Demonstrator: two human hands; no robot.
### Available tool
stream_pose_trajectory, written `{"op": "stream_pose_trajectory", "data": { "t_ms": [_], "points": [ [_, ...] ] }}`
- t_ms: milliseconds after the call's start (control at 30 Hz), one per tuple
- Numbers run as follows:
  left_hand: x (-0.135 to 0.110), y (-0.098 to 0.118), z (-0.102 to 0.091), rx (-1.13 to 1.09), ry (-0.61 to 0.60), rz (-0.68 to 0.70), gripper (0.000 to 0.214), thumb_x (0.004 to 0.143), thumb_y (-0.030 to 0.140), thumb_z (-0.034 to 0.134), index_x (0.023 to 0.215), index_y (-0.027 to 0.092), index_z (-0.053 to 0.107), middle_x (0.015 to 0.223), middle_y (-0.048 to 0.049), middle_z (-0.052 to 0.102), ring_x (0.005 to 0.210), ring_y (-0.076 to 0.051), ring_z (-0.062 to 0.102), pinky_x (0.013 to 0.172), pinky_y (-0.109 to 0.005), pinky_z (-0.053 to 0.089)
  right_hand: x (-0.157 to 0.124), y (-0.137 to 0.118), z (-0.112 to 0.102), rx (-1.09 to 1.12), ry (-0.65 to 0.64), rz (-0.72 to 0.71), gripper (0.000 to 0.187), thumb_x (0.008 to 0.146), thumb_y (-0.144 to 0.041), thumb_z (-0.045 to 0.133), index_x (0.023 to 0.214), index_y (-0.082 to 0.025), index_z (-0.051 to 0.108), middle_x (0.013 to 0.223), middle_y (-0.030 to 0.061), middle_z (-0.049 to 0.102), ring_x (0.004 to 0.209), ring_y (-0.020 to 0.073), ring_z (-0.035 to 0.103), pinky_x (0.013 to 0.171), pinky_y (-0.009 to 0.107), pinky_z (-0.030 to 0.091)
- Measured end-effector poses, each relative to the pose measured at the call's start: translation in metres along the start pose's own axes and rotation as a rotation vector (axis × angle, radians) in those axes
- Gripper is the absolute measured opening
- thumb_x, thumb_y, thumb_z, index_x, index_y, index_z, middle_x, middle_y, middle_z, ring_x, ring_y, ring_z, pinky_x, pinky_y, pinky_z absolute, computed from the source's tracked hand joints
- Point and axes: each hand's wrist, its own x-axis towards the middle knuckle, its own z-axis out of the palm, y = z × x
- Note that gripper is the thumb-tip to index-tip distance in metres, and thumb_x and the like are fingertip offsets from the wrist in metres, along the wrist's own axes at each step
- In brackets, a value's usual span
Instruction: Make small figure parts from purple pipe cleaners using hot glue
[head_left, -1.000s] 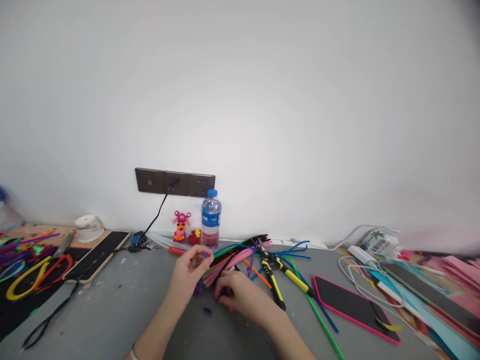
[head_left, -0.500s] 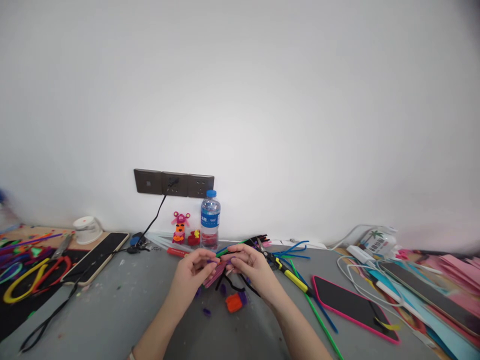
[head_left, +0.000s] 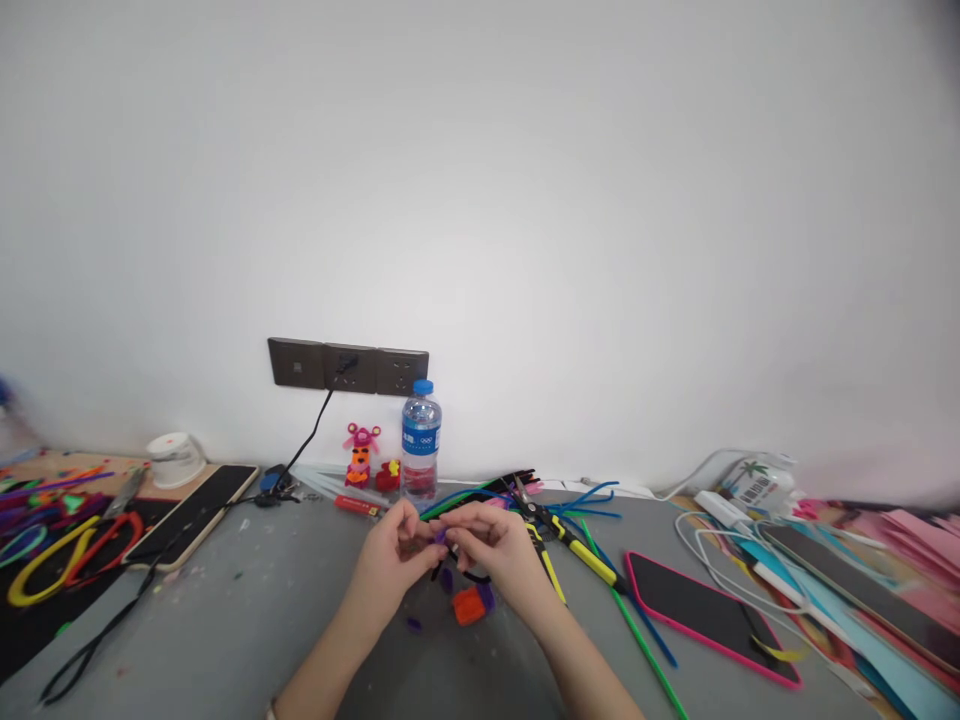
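Thumb and fingertips of my left hand (head_left: 390, 550) are closed in a pinch over the middle of the table. My right hand (head_left: 496, 552) meets it there, also pinching. Between them shows a small piece of purple pipe cleaner (head_left: 441, 537), mostly covered by the fingers. A black pipe cleaner (head_left: 474, 577) curves out under my right hand. Just below the hands lies an orange fuzzy block (head_left: 469, 606) with purple on its right side. Small purple bits (head_left: 413, 624) are scattered beside it.
A water bottle (head_left: 421, 445) stands behind the hands, beside a pink and orange figure (head_left: 361, 455). Yellow-handled pliers (head_left: 581, 552) and a pink-cased phone (head_left: 709, 615) lie to the right. Scissors (head_left: 82, 560) and another phone (head_left: 193, 515) lie left.
Both hands have shifted slightly down and drawn closer together. My right hand has moved left, uncovering more of the pliers. The pink strips under the fingers no longer show.
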Motion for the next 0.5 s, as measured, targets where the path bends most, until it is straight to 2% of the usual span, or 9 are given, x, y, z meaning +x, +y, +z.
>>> {"op": "stream_pose_trajectory", "data": {
  "t_ms": [133, 300, 400, 500],
  "points": [
    [-0.001, 0.002, -0.001, 0.075, 0.015, 0.040, 0.040, 0.070, 0.032, 0.073, 0.068, 0.023, 0.034, 0.071, -0.0008, 0.072, 0.072, -0.019, 0.069, 0.062, -0.025, 0.050, 0.000, 0.002, 0.002, -0.052, 0.061, -0.046, 0.023, 0.072, -0.040, 0.074, 0.078, -0.017, 0.073, 0.061, 0.0016, 0.069, 0.048, 0.0127, 0.059, 0.049, 0.024, 0.049],
    [-0.003, 0.010, 0.002, 0.098, -0.026, -0.028, 0.025, 0.074, 0.034, 0.068, 0.081, 0.022, 0.047, 0.075, -0.0037, 0.075, 0.069, -0.021, 0.070, 0.062, -0.027, 0.051, 0.002, 0.000, -0.003, -0.041, 0.126, -0.030, 0.029, 0.071, -0.045, 0.075, 0.078, -0.017, 0.070, 0.057, 0.0012, 0.066, 0.050, 0.0152, 0.061, 0.051, 0.027, 0.050],
    [-0.003, 0.014, 0.000, 0.221, 0.004, -0.023, 0.019, 0.076, 0.034, 0.065, 0.085, 0.021, 0.055, 0.074, -0.0040, 0.075, 0.061, -0.020, 0.068, 0.056, -0.027, 0.050, 0.004, 0.001, -0.009, -0.095, 0.094, 0.001, 0.027, 0.072, -0.042, 0.073, 0.079, -0.017, 0.067, 0.054, -0.0009, 0.063, 0.049, 0.0144, 0.060, 0.050, 0.025, 0.047],
    [-0.002, 0.016, -0.005, 0.447, 0.096, 0.087, 0.012, 0.077, 0.033, 0.062, 0.079, 0.021, 0.060, 0.063, -0.0007, 0.069, 0.055, -0.017, 0.063, 0.052, -0.024, 0.043, 0.001, 0.000, -0.013, -0.199, -0.027, 0.065, 0.019, 0.074, -0.035, 0.071, 0.077, -0.017, 0.067, 0.060, -0.0013, 0.065, 0.048, 0.0122, 0.058, 0.047, 0.023, 0.044]
  ]
}}
